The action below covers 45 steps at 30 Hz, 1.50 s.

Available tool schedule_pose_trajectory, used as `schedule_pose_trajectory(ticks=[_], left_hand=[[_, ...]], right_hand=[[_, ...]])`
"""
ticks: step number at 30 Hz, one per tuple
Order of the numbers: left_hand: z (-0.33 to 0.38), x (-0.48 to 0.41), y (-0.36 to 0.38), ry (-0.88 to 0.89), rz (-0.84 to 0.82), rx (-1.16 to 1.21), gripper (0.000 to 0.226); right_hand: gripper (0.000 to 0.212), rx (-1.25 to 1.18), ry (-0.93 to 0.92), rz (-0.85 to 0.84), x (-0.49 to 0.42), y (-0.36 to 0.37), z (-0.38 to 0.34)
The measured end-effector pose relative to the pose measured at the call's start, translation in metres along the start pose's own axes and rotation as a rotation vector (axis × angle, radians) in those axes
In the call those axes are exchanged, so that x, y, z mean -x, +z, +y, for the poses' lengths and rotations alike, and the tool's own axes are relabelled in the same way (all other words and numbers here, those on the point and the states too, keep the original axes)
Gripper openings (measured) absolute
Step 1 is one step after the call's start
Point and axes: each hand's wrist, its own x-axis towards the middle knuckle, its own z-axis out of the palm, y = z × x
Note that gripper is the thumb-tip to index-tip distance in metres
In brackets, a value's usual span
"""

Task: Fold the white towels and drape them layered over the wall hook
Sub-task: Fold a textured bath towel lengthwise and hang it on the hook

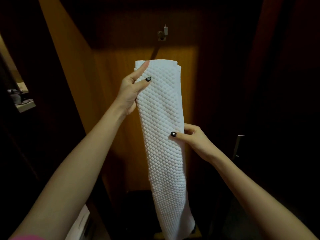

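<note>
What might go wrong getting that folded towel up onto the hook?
The left hand and right hand pinch the towel only at its edges, so the fold may slip open. The hook looks small and sits above the towel's top; draped off-centre, the long towel may slide off.

I am looking into a narrow, dim corner lined in wood. Straight ahead, a wood panel [110, 87] glows warm orange where light falls on it. Above it, a darker band of wall [129, 18] sits in shadow. On my right, a dark door [268, 101] is nearly black, and its metal handle [239, 146] catches a little light. At the far left, an opening shows a pale counter [26, 105] with small objects I cannot make out. Something white [81, 220] sits low on the left, too blurred to identify.
</note>
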Motion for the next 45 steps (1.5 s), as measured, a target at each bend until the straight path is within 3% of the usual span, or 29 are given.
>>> schedule_pose_trajectory(ticks=[6, 11, 14, 20, 23, 26, 30, 33, 35, 37, 39, 42, 43, 45], left_hand=[[0.005, -0.004, -0.025, 0.014, 0.021, -0.183, 0.052], [0.006, -0.010, -0.032, -0.039, 0.030, -0.248, 0.053], [0.003, -0.008, -0.030, -0.053, 0.046, -0.208, 0.055], [-0.028, 0.023, -0.014, -0.140, 0.107, 0.193, 0.095], [-0.063, 0.055, 0.001, -0.125, -0.041, 0.027, 0.115], [-0.084, 0.074, 0.008, -0.018, -0.095, -0.062, 0.105], [-0.080, 0.079, 0.016, -0.052, 0.142, 0.064, 0.099], [-0.072, 0.078, 0.022, -0.177, 0.308, 0.135, 0.058], [-0.066, 0.076, 0.022, -0.194, 0.322, 0.138, 0.034], [-0.060, 0.076, 0.020, -0.195, 0.249, 0.159, 0.031], [-0.059, 0.079, 0.021, -0.169, 0.165, 0.172, 0.033], [-0.061, 0.082, 0.025, -0.114, 0.179, 0.133, 0.040], [-0.060, 0.082, 0.027, -0.100, 0.193, 0.114, 0.043], [-0.057, 0.080, 0.030, -0.100, 0.184, 0.101, 0.047]], right_hand=[[0.034, 0.148, -0.075, 0.137, 0.000, 0.015, -0.011], [0.010, 0.251, -0.078, 0.218, 0.003, 0.021, -0.022], [0.028, 0.225, -0.079, 0.312, 0.003, 0.021, -0.023], [0.023, 0.072, -0.028, 0.398, -0.001, 0.014, -0.024], [0.024, 0.046, -0.028, 0.433, -0.005, 0.008, -0.025], [0.021, 0.009, -0.005, 0.417, -0.008, 0.002, -0.028], [0.022, 0.056, -0.052, 0.405, -0.013, 0.004, -0.034], [0.022, 0.125, -0.121, 0.391, -0.016, 0.008, -0.041], [0.019, 0.145, -0.143, 0.370, -0.016, 0.007, -0.044], [0.019, 0.168, -0.145, 0.345, -0.014, 0.004, -0.044], [0.020, 0.342, -0.155, 0.359, -0.012, 0.001, -0.043], [0.018, 0.537, -0.180, 0.412, -0.010, -0.001, -0.041], [0.016, 0.477, -0.166, 0.380, -0.010, 0.000, -0.041], [0.009, 0.135, -0.095, 0.231, -0.010, 0.003, -0.042]])
